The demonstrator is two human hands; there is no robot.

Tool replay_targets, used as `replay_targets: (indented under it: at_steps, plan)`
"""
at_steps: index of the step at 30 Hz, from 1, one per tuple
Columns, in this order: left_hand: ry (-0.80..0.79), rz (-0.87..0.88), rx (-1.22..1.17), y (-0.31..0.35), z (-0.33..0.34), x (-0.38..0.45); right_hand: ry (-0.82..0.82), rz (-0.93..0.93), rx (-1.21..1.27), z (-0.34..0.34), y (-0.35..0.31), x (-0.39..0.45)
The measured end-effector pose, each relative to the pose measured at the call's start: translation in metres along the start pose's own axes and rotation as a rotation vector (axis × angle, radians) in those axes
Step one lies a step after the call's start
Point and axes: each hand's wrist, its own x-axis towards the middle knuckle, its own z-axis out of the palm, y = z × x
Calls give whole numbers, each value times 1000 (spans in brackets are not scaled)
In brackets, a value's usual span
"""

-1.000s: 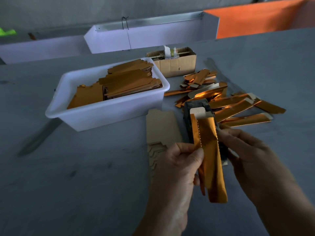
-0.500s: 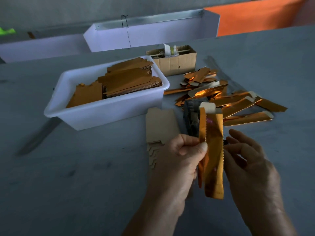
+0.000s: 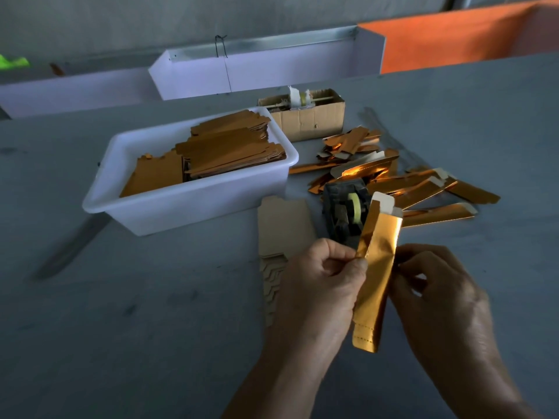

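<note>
Gold carton [image 3: 375, 276] was upright between both hands, raised off the table [image 3: 121, 328]. My left hand [image 3: 320, 282] pinched its left edge between thumb and forefinger. My right hand [image 3: 438, 300] curled round its right edge, at 3 o'clock of the carton. It looked half formed: body opened into a sleeve, top flap loose, lower end unclosed. Flat blanks [image 3: 284, 225] lay at 11 o'clock of my left hand, tape dispenser [image 3: 344, 213] at 12. Beyond, at 1 o'clock, was a pile of folded cartons [image 3: 423, 189], so a fair batch seemed done. White tub [image 3: 187, 204] at 10 o'clock held many more blanks, so plenty was left, I judged.
</note>
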Motion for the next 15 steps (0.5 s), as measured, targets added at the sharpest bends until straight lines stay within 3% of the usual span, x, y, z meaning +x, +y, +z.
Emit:
replay_targets:
  at_steps: [5, 9, 15]
  plan:
    - [-6, -52, -56, 1, -1, 5, -38, 218, 367, -22, 13, 7]
    - [-28, -82, -84, 6, -2, 9, -220, 117, 643, -41, 1, 3]
    - [-58, -48, -65, 8, -5, 7, -432, -76, 595, -47, -19, 10]
